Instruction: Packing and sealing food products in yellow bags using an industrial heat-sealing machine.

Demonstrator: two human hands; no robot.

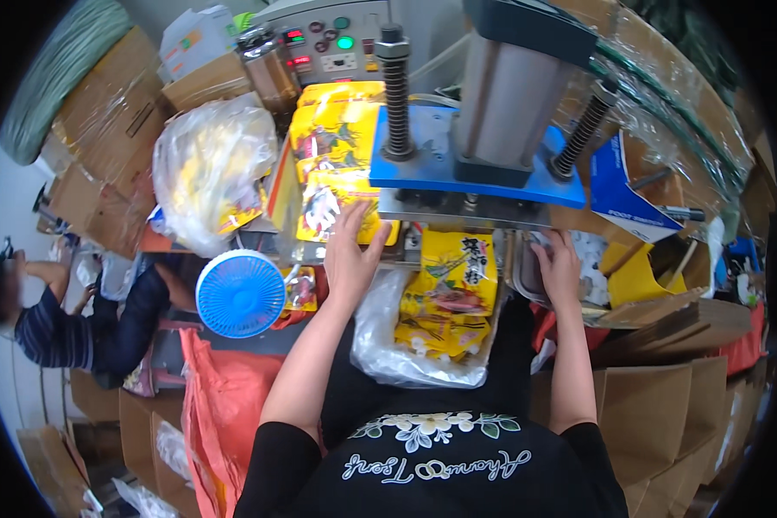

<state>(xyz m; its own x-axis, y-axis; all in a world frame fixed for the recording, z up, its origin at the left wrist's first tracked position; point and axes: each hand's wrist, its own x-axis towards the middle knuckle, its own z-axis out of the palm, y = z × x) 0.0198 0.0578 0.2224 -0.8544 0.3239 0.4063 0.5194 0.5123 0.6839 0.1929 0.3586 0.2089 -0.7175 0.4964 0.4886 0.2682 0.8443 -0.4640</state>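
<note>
Two hands, left hand fingers flat on yellow pouch, right hand grip unclear, clear bag seemingly holding pouches

My left hand is flat against a yellow snack pouch under the blue press plate. My right hand grips the machine's edge, more yellow pouches sit between them, and a blue fan stands left.

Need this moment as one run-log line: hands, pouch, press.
left hand: on yellow pouch | right hand: at press bed edge | press head: above a yellow pouch | sealed pouches in clear bag
</note>
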